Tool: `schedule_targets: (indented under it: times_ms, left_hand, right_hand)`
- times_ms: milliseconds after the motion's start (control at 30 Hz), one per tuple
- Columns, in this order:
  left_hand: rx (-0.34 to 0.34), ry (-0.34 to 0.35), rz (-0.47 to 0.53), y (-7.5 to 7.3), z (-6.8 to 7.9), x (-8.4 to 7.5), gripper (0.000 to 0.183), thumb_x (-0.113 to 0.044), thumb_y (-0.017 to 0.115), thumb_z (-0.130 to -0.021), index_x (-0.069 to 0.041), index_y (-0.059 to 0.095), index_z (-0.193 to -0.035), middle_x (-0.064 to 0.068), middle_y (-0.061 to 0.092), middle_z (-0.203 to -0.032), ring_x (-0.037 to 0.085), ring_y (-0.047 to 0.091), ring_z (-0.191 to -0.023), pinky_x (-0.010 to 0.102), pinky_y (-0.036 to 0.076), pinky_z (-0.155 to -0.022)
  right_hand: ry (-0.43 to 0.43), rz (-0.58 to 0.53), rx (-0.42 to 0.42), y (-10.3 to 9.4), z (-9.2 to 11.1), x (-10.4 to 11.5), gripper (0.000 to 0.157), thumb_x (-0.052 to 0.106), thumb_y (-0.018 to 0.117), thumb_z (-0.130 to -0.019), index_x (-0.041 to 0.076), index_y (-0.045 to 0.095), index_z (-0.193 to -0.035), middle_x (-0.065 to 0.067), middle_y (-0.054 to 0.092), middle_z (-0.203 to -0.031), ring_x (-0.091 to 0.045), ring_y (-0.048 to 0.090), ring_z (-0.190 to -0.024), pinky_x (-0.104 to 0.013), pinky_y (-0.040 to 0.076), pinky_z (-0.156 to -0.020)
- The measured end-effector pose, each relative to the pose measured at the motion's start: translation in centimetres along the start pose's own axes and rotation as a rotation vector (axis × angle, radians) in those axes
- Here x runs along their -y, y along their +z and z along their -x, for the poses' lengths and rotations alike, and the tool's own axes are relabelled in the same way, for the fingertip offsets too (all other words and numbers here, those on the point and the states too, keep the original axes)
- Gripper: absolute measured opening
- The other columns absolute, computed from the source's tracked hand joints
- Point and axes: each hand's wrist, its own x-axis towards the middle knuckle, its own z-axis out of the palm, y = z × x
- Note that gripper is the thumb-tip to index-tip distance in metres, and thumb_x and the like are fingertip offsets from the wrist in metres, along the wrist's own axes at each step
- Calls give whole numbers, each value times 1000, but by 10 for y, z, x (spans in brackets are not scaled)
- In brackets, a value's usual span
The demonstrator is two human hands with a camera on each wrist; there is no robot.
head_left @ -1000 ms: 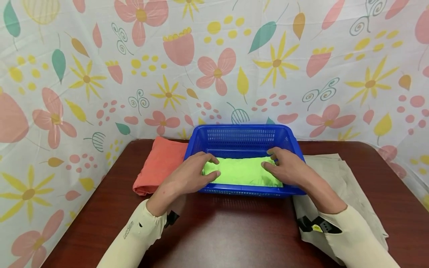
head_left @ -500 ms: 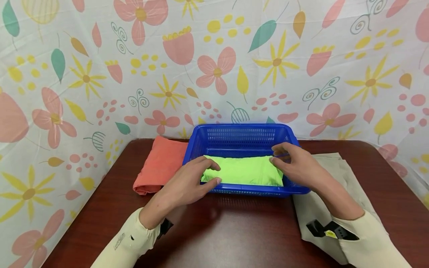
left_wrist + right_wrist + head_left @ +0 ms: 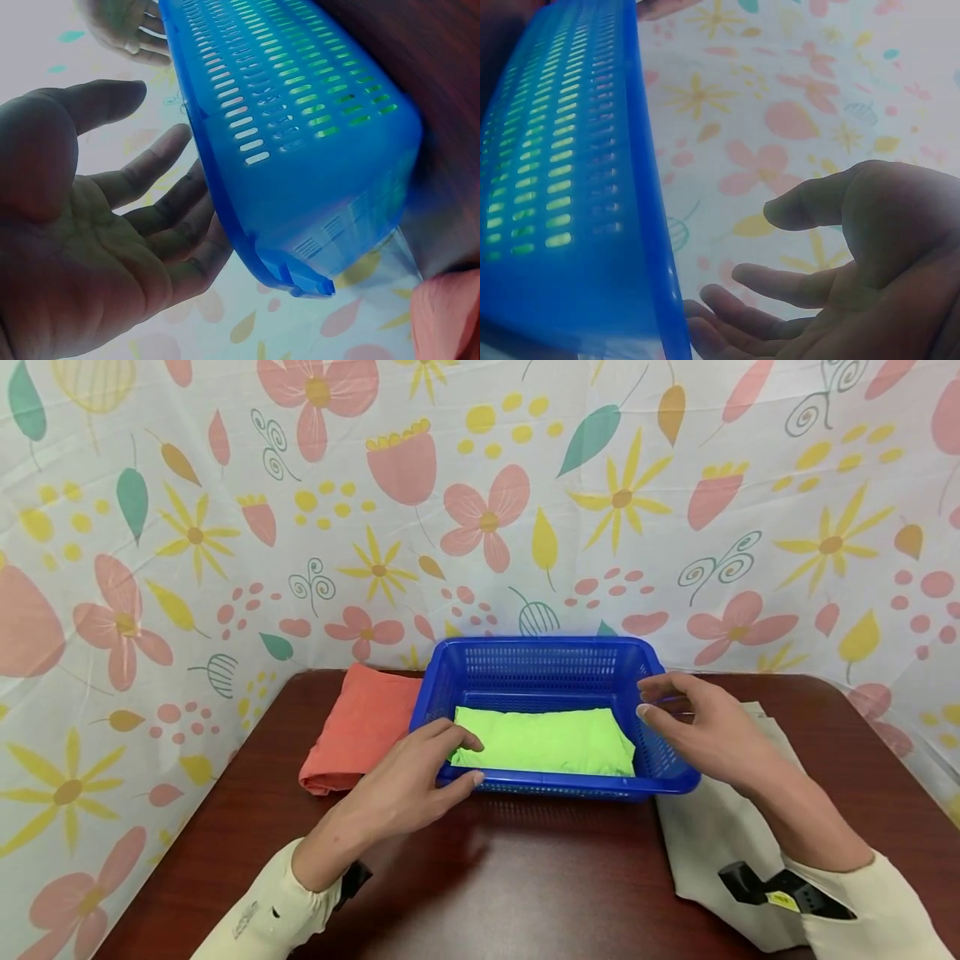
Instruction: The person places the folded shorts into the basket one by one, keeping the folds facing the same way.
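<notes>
A neon-green folded cloth [image 3: 547,742] lies along the front of a blue perforated plastic basket [image 3: 555,783]. Over the basket's front left corner is my left hand [image 3: 405,777], its fingers loosely bent and holding nothing. My right hand [image 3: 712,731] hovers at the basket's right rim, thumb and fingers apart with nothing between them. In the left wrist view, the left fingers [image 3: 169,202] reach right up to the basket's rim. The right wrist view has the right fingertips close to the rim, while the green cloth shows through the slots.
On the dark wooden table [image 3: 540,877], a folded coral cloth [image 3: 360,727] lies left of the basket. A folded grey-beige cloth [image 3: 720,852] lies to the right, partly beneath the right forearm. Behind the table hangs a flower-print curtain [image 3: 480,510].
My right hand has moved right, away from the green cloth to the basket's right rim. The left hand has drawn back slightly toward the lower left. The green cloth stays in the basket.
</notes>
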Motion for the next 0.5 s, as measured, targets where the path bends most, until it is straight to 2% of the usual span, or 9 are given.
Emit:
schedule_targets:
  times_ms: [167, 300, 333, 400, 500]
  left_hand:
    - [-3, -5, -35, 0, 8, 4, 32, -34, 74, -101, -18, 69, -128, -1, 65, -121, 10, 59, -97, 31, 54, -84]
    - [0, -20, -40, 0, 13, 6, 33, -34, 75, -101, -16, 69, -129, -2, 65, -122, 8, 59, -100, 31, 55, -85]
    - [-2, -20, -41, 0, 13, 7, 33, -34, 75, -101, -16, 69, -128, -3, 64, -122, 8, 59, -100, 30, 55, -85]
    - [-11, -17, -49, 0, 15, 7, 32, -32, 75, -101, -16, 69, -128, -4, 64, -121, 8, 58, -100, 31, 54, -85]
    - [-24, -1, -62, 0, 17, 8, 30, -31, 75, -101, -16, 70, -126, -4, 63, -120, 9, 57, -99, 31, 53, -85]
  right_hand:
    - [16, -8, -23, -8, 4, -9, 50, 32, 59, -110, -1, 53, -148, -26, 61, -141, -49, 60, -127, -66, 50, -100]
    - [41, 5, -54, -14, 8, -18, 50, 34, 58, -110, -1, 53, -145, -26, 61, -138, -50, 60, -125, -62, 53, -95]
    - [49, 9, -63, -16, 9, -21, 50, 35, 58, -110, -1, 53, -144, -26, 61, -138, -50, 60, -125, -58, 55, -92]
    - [62, 17, -81, -19, 10, -27, 49, 36, 58, -110, -1, 53, -142, -25, 62, -135, -50, 60, -124, -43, 56, -88]
    - [72, 18, -88, -24, 12, -39, 51, 37, 56, -111, -2, 52, -143, -27, 60, -136, -51, 59, -123, -23, 51, -78]
